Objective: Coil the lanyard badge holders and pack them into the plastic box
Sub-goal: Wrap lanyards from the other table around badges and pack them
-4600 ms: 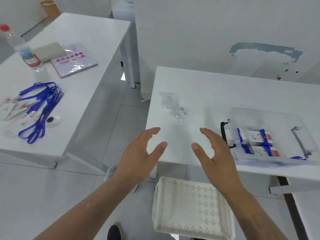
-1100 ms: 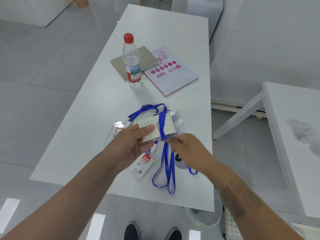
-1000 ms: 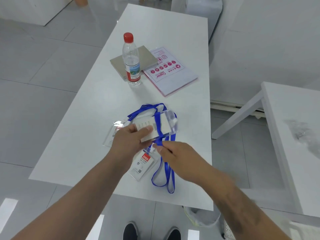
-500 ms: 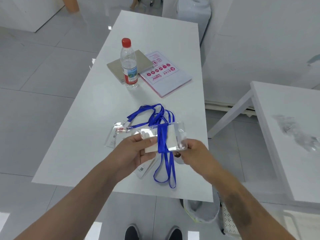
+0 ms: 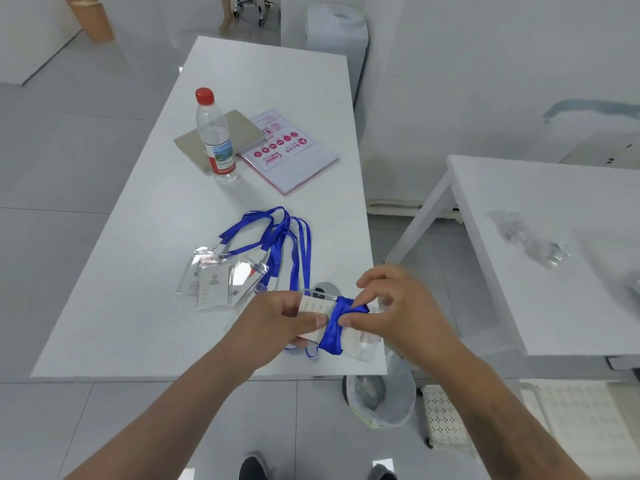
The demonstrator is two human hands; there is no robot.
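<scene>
At left of centre, clear glossy plastic badge holders (image 5: 221, 282) lie flat on the smooth white table (image 5: 145, 271) under looping blue ribbon lanyards (image 5: 277, 233). Lower centre, the left hand (image 5: 277, 323) grips a rectangular badge holder (image 5: 313, 306); the right hand (image 5: 398, 310) pinches its wrapped blue lanyard (image 5: 334, 327).

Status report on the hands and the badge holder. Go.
Left hand grips badge holder. Right hand pinches blue lanyard wrapped around it. More holders lie on table. Plastic box not in view.

Both hands (image 5: 346, 320) — strap-wrapped badge holder (image 5: 334, 323)
</scene>
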